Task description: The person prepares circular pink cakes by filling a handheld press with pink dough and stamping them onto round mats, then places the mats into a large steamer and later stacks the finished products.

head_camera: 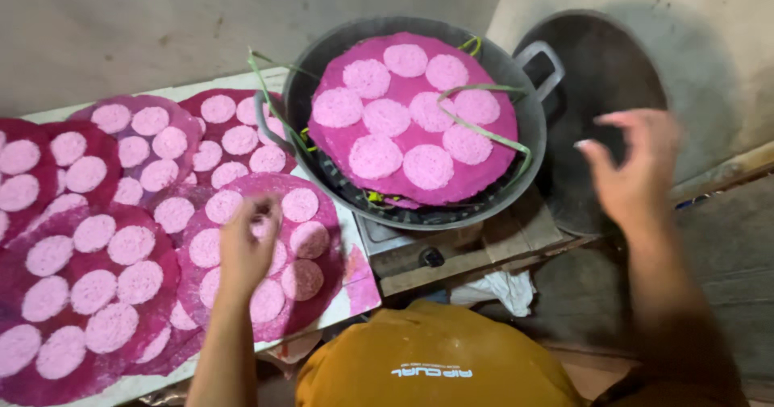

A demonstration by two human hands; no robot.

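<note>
Head camera looks down on the left hand [246, 250], which rests on a round magenta tray [322, 294] dotted with pale pink discs, fingers curled loosely over one disc [264, 228] near the top edge; it's blurry, so I can't tell if anything is actually pinched. That tray sits at the front of a white table [363, 294], overlapping a whole spread of matching trays [121, 205] running off to the left. The right hand [637, 169] hovers in the air, fingers spread and holding nothing, just beside a dark round lid [601, 68] leaning against the wall. Between the hands sits a big dark pan [532, 145] on a small stove [419, 250], with another loaded tray [411, 117] inside and green leaf strips [484, 129] draped across it. My guess at the risk: the trays overlap, so tugging one could drag its neighbour and smear the soft discs. And if that pan is hot, a bare hand near it could catch the rim.
</note>
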